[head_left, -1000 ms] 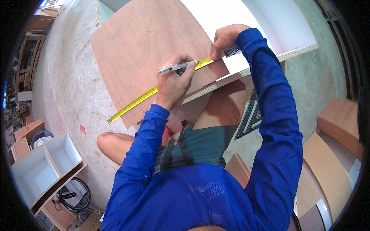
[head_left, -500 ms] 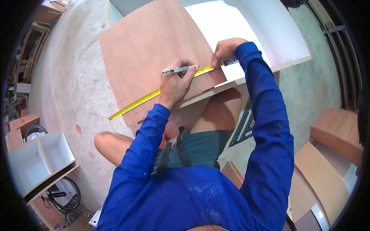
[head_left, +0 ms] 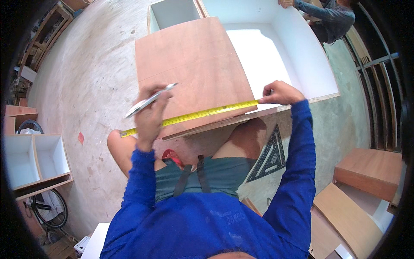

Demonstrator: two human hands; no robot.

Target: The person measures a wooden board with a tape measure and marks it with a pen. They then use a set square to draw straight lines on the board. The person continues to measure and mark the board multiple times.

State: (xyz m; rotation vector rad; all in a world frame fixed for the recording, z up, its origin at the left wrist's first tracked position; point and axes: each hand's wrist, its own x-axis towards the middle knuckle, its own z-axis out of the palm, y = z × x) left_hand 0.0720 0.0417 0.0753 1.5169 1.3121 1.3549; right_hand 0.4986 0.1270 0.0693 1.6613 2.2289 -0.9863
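My left hand (head_left: 150, 116), a little blurred, is closed round a slim silver pen (head_left: 148, 101). It is over the left part of a reddish-brown plywood panel (head_left: 185, 64), and the pen tip points up and right. A yellow tape measure (head_left: 209, 112) stretches across the panel near its front edge, running behind my left hand to its free end by my left knee. At the panel's right edge, my right hand (head_left: 280, 93) is closed on the tape measure. Its case is not visible there. The panel lies over a white-lined cabinet box (head_left: 297, 52).
A black triangular square (head_left: 271, 157) lies on the floor by my right leg. Another person (head_left: 330, 19) is at the cabinet's far right corner. A white-lined shelf box (head_left: 51, 157) and a wheel (head_left: 56, 209) stand at left; wooden boards (head_left: 349, 213) lie at lower right.
My left hand has moved left with the pen, away from the panel's right half. My right hand sits farther right and lower in view. The view has shifted, and another person now shows.
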